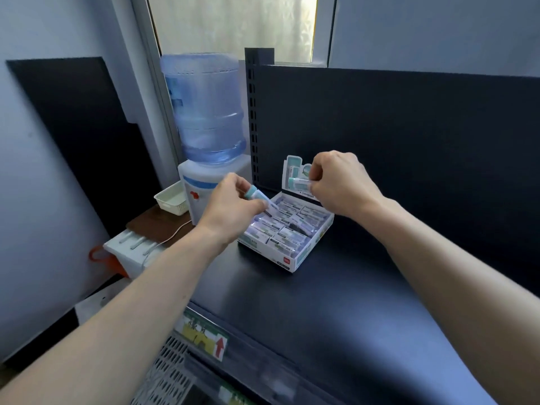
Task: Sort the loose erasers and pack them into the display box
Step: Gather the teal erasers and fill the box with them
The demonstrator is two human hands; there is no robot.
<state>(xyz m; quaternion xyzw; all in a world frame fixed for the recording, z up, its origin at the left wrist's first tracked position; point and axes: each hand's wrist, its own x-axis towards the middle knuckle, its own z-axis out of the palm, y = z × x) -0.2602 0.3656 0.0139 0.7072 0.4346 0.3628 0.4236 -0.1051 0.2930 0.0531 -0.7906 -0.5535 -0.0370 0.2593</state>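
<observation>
Cardboard display box (pixel 304 258), white with teal print, rectangular and open-topped, set askew on a matte black shelf (pixel 306 311); it sits directly below both grips. Its printed lid flap (pixel 292 168) stands upright at the far edge, just behind the right grip.

Contents: packed erasers (pixel 287 239), small oblong blocks in glossy white-and-grey sleeves, lying flat in rows and filling most of the box. One dark patch among them, to the right of the left grip, is too blurred to identify.

Held, left grip (pixel 230 209): thumb and fingers pinch a loose eraser (pixel 258 197), a slim bar with a teal end and a pale wrapped body, tilted, its lower end over the box's left corner.

Held, right grip (pixel 339 182): curled fingers pinch a second eraser (pixel 298 182), the same teal-tipped bar, roughly level, in front of the flap and clear of the rows beneath.

Beyond both grips: smooth black back panel (pixel 394 127) with a slotted metal upright (pixel 252 118) at its left edge.

Left of the left grip: water dispenser (pixel 195 185), white plastic body, carrying a ribbed translucent blue bottle (pixel 204 109); beside it a white slotted plastic basket (pixel 171 199) on a brown wood-grain surface.

Under the left forearm, on the shelf's front edge: paper label (pixel 204 337) bearing a red arrow.
</observation>
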